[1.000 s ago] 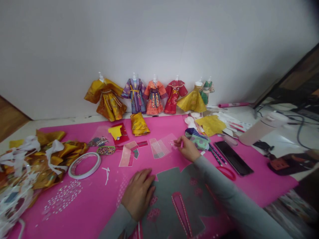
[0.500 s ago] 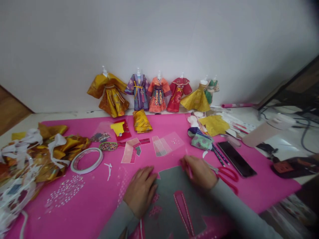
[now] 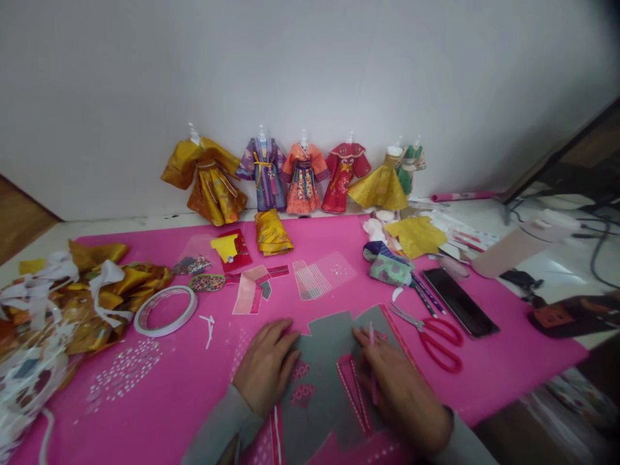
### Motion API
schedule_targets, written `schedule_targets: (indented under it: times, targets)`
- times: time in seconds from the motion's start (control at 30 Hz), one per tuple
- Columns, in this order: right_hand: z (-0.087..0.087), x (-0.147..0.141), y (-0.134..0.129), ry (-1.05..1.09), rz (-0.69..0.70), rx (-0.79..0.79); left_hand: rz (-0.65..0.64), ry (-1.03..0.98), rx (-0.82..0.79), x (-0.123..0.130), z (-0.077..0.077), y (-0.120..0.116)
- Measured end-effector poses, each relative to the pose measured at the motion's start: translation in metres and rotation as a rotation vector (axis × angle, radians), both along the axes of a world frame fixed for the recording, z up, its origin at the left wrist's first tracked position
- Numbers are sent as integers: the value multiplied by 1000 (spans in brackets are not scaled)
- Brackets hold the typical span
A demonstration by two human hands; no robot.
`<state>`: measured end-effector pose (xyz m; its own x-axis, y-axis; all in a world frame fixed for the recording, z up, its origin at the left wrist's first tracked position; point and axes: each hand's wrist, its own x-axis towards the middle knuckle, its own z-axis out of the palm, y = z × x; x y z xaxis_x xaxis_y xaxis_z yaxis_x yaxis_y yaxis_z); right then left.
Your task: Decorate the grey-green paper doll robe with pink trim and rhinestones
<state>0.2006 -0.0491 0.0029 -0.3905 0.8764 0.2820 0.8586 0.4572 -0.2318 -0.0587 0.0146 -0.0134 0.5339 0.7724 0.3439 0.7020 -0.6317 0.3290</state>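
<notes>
Dark grey fabric (image 3: 329, 342) lies flat on the pink mat near the front, with pink fan-shaped motifs (image 3: 303, 394) and a narrow pink strip (image 3: 352, 394) edged in white dots on it. My left hand (image 3: 266, 365) rests with spread fingers on the fabric's left edge. On its right part lies my right hand (image 3: 394, 381), fingers closed around a thin pink pen-like tool (image 3: 372, 349) that points away from me. Red-handled scissors (image 3: 438, 339) lie open just beyond my right hand.
Dressed doll forms (image 3: 305, 177) stand along the wall. At left are a white tape roll (image 3: 138, 313), gems (image 3: 128, 371) and crumpled gold fabric (image 3: 111, 284). A phone (image 3: 460, 302), pencils (image 3: 426, 296) and a bottle (image 3: 526, 244) are at right.
My right hand has come down and nearer to me, uncovering the fabric's upper right part and its pink edge. My left hand remains on the left edge.
</notes>
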Motion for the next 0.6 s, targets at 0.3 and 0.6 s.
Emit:
schedule_targets:
  times: [0.3, 0.6]
  targets:
    - [16, 5, 21, 100, 41, -88, 88, -52, -60, -5, 4, 2]
    - [27, -18, 77, -37, 58, -153, 101, -55, -87, -4, 4, 1]
